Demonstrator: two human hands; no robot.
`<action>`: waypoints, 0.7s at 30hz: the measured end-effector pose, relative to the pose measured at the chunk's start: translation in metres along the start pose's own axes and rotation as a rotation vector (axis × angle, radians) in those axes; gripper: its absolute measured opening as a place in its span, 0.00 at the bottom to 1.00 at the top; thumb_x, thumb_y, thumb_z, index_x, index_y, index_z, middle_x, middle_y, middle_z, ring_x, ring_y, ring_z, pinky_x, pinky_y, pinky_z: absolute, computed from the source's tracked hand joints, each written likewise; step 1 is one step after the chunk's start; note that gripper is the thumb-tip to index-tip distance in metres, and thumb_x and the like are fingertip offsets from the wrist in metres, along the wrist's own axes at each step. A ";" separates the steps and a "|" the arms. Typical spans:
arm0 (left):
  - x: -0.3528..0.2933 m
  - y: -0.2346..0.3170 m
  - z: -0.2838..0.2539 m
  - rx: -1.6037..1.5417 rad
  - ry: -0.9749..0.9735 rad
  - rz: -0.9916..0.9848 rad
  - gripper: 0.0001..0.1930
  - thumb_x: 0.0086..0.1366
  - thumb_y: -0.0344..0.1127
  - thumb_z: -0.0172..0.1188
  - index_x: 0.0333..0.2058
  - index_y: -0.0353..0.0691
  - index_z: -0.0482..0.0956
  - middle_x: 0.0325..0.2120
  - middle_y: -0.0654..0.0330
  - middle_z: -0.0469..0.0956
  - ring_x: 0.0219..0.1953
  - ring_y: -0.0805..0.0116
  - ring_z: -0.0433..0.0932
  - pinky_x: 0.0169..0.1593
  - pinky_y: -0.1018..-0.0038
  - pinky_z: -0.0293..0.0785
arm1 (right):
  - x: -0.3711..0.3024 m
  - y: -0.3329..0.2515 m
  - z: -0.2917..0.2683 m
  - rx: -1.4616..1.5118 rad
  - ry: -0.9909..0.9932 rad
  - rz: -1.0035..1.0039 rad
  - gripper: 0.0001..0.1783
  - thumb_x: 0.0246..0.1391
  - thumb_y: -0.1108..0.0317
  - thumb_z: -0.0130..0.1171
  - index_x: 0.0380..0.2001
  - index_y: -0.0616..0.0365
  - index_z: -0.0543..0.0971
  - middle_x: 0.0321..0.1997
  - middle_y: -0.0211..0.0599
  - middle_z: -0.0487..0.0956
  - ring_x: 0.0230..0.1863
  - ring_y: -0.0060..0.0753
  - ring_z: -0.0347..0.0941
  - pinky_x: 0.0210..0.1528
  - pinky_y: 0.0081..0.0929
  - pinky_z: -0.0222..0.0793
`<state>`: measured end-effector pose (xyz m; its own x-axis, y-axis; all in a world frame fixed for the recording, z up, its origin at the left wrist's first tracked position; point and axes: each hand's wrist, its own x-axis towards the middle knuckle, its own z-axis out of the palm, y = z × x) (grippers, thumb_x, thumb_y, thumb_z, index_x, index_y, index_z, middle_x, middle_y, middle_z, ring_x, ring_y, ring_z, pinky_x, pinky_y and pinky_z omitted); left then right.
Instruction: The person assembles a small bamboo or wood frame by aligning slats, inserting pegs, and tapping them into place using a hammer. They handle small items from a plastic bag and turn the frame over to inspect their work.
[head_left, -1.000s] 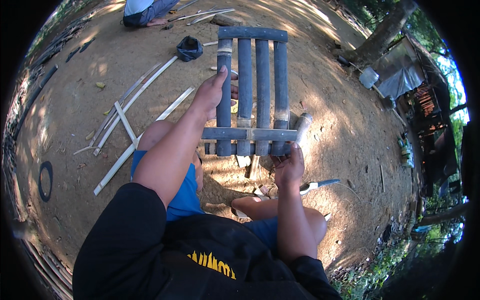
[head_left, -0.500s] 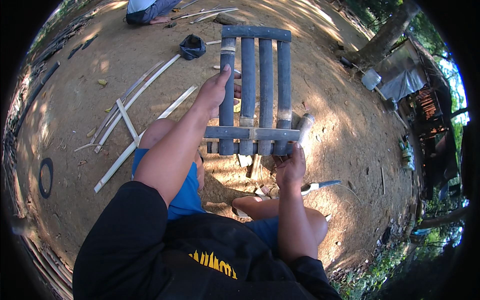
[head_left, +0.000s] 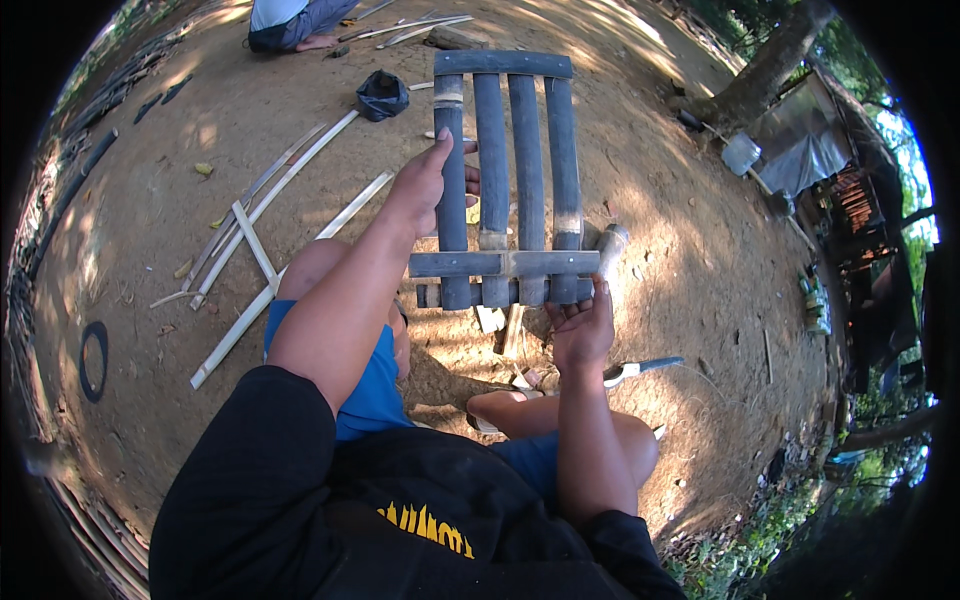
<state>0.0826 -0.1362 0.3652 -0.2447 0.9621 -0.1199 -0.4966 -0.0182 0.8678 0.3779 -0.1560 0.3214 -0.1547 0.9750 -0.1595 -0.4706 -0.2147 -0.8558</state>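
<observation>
A small rack of dark bamboo slats (head_left: 525, 170) is held up in front of me, with several upright slats joined by a crosspiece at the top and others near the bottom. My left hand (head_left: 432, 190) is wrapped round its left upright slat, thumb in front and fingers behind. My right hand (head_left: 583, 328) grips the lower right corner, where the bottom crosspieces end; its fingers are partly hidden behind the wood. Beyond that corner a thick bamboo piece (head_left: 611, 245) stands on the ground. A knife (head_left: 640, 371) with a pale handle lies to the right of my right hand.
Long split bamboo strips (head_left: 270, 210) lie on the dirt at the left. A black plastic bag (head_left: 382, 96) sits beyond them. At the far left is a dark ring (head_left: 92, 361). Another person (head_left: 290, 25) crouches at the back. A tree trunk (head_left: 765, 75) stands at the far right.
The top of the bamboo rack has tilted slightly to the left. Both hands keep their hold on it.
</observation>
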 end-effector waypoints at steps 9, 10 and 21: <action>-0.004 0.004 0.004 -0.111 0.054 0.022 0.37 0.73 0.66 0.45 0.65 0.38 0.66 0.44 0.50 0.79 0.45 0.62 0.79 0.47 0.66 0.77 | -0.002 -0.003 0.000 0.043 0.076 0.059 0.37 0.71 0.42 0.44 0.74 0.48 0.52 0.60 0.44 0.69 0.56 0.42 0.71 0.57 0.45 0.72; -0.003 0.003 0.002 -0.110 0.051 0.027 0.37 0.74 0.65 0.44 0.65 0.37 0.66 0.44 0.49 0.79 0.46 0.61 0.79 0.48 0.65 0.78 | -0.002 -0.002 0.000 0.042 0.068 0.055 0.38 0.71 0.43 0.44 0.73 0.50 0.51 0.59 0.44 0.69 0.54 0.41 0.72 0.55 0.43 0.73; -0.001 0.002 -0.001 -0.115 -0.002 0.070 0.39 0.73 0.67 0.45 0.65 0.36 0.65 0.41 0.50 0.79 0.43 0.62 0.79 0.43 0.68 0.77 | -0.001 0.003 -0.004 0.044 0.025 0.067 0.34 0.72 0.46 0.43 0.72 0.51 0.53 0.55 0.42 0.72 0.48 0.38 0.76 0.51 0.39 0.76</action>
<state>0.0816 -0.1377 0.3665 -0.2806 0.9579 -0.0602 -0.5708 -0.1162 0.8128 0.3800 -0.1570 0.3173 -0.1655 0.9594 -0.2285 -0.4976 -0.2813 -0.8205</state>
